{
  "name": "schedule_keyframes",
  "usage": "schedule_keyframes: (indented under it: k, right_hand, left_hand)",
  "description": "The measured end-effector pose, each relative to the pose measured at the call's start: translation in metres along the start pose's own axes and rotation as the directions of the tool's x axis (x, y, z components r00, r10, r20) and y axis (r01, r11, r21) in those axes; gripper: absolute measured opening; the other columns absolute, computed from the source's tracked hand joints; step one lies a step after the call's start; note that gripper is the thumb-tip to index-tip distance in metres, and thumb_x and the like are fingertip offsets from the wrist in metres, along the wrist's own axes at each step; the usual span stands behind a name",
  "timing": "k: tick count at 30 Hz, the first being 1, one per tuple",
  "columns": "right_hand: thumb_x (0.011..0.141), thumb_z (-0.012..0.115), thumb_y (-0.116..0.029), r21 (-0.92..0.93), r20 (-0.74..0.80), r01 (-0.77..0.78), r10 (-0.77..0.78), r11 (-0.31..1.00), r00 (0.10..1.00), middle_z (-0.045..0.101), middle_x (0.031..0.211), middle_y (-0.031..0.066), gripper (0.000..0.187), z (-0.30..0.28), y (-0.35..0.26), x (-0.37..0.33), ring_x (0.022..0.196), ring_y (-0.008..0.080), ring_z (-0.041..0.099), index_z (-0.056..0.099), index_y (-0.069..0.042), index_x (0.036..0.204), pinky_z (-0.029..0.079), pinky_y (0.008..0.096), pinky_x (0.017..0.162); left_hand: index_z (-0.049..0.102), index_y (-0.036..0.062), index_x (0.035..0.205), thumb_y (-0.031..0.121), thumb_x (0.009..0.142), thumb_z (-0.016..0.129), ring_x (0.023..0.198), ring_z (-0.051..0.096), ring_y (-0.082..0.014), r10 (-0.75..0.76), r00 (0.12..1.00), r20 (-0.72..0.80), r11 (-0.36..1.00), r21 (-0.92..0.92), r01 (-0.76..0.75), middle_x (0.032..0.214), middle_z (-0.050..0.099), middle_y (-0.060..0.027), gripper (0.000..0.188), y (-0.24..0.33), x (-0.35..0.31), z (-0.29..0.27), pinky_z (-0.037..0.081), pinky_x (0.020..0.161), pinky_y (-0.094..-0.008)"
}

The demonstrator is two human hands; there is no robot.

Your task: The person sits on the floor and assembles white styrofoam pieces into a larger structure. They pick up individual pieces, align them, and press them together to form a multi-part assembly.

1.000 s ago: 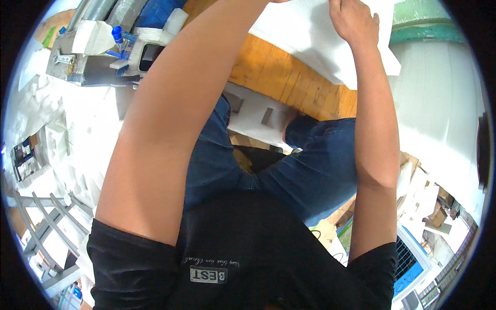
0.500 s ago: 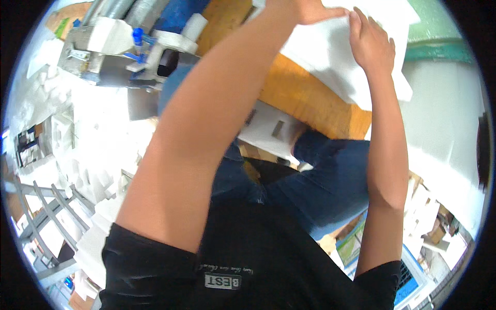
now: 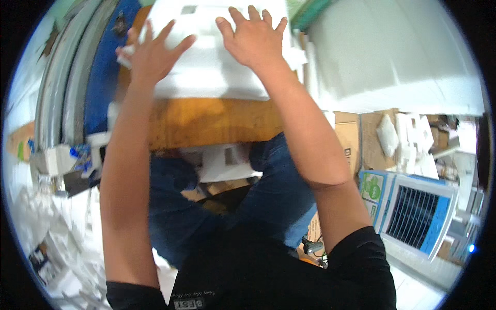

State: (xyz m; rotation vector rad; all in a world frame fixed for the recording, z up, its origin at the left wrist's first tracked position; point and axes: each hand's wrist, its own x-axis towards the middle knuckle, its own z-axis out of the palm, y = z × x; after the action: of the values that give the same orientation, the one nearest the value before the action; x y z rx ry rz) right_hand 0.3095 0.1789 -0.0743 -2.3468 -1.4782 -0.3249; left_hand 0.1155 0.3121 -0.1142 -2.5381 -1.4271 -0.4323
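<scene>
A white foam sheet lies over the far part of the wooden table, its near edge a little back from the table's front. Small rectangular marks or openings show in its far part. My left hand, fingers spread, is over the sheet's left side. On the right side my right hand lies palm down with its fingers stretched forward. Neither hand grips anything. Whether both palms press on the foam is hard to tell.
Grey rolls and a blue surface border the table's left. A white foam piece sits below the table between my knees. To the right stand a cardboard box and a blue-and-white air cooler. White foam scraps fill the lower left.
The view has turned, bringing the table and foam sheet to the middle. My hands, close together at the sheet before, are now farther apart with fingers spread.
</scene>
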Motion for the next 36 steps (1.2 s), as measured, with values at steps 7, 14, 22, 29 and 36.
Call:
schedule_keyframes:
  k: [7, 14, 22, 29, 36]
  right_hand:
    - [0.104, 0.022, -0.066, -0.171, 0.362, -0.245, 0.292, 0.954, 0.885, 0.04, 0.162, 0.0194, 0.073, -0.032, 0.045, -0.01, 0.155, 0.0431, 0.024, 0.055, -0.021, 0.151, 0.002, 0.0704, 0.123]
    - [0.102, 0.026, -0.068, -0.183, 0.279, -0.231, 0.276, 0.955, 0.92, 0.05, 0.156, 0.0132, 0.073, -0.022, 0.045, -0.017, 0.15, 0.038, 0.036, 0.057, -0.023, 0.15, 0.013, 0.0688, 0.124]
    - [0.101, 0.029, -0.066, -0.174, 0.217, -0.234, 0.269, 0.957, 0.938, 0.058, 0.148, 0.0141, 0.071, -0.018, 0.045, -0.018, 0.148, 0.0395, 0.039, 0.064, -0.022, 0.144, 0.011, 0.0696, 0.123]
    - [0.101, 0.029, -0.066, -0.203, 0.268, -0.288, 0.336, 0.936, 0.903, 0.059, 0.147, 0.0127, 0.07, -0.028, 0.05, -0.02, 0.148, 0.0369, 0.039, 0.065, -0.022, 0.143, 0.011, 0.0652, 0.125]
    - [0.1, 0.036, -0.065, -0.181, 0.299, -0.329, 0.371, 0.927, 0.879, 0.057, 0.15, 0.0099, 0.066, -0.029, 0.042, -0.013, 0.147, 0.0377, 0.039, 0.066, -0.024, 0.142, 0.012, 0.0626, 0.125]
  left_hand:
    - [0.047, 0.0355, 0.156, 0.093, 0.083, 0.042, 0.156, 0.012, -0.0515, 0.017, 0.998, 0.058, 1.0, -0.018, -0.016, 0.169, 0.026, -0.017, 0.093, 0.013, 0.003, -0.011, -0.001, 0.112, -0.0838]
    - [0.046, 0.0351, 0.157, 0.096, 0.08, 0.041, 0.156, 0.009, -0.0507, 0.014, 0.999, 0.048, 1.0, -0.02, -0.013, 0.17, 0.025, -0.0156, 0.099, 0.007, 0.003, -0.004, 0.0, 0.113, -0.0837]
    - [0.049, 0.0374, 0.154, 0.094, 0.082, 0.042, 0.156, 0.014, -0.049, 0.0, 1.0, -0.011, 1.0, 0.022, 0.0, 0.17, 0.028, -0.0134, 0.092, 0.013, 0.003, -0.006, 0.007, 0.113, -0.0832]
    - [0.051, 0.0247, 0.154, 0.087, 0.084, 0.049, 0.156, 0.007, -0.0506, -0.013, 0.973, 0.23, 0.981, -0.184, 0.056, 0.17, 0.021, -0.0214, 0.094, 0.032, 0.002, -0.053, 0.002, 0.116, -0.08]
    - [0.051, 0.0267, 0.154, 0.088, 0.083, 0.047, 0.157, 0.002, -0.0484, -0.032, 0.963, 0.268, 0.963, -0.251, 0.102, 0.172, 0.019, -0.0154, 0.094, 0.024, -0.002, -0.07, -0.001, 0.117, -0.0787]
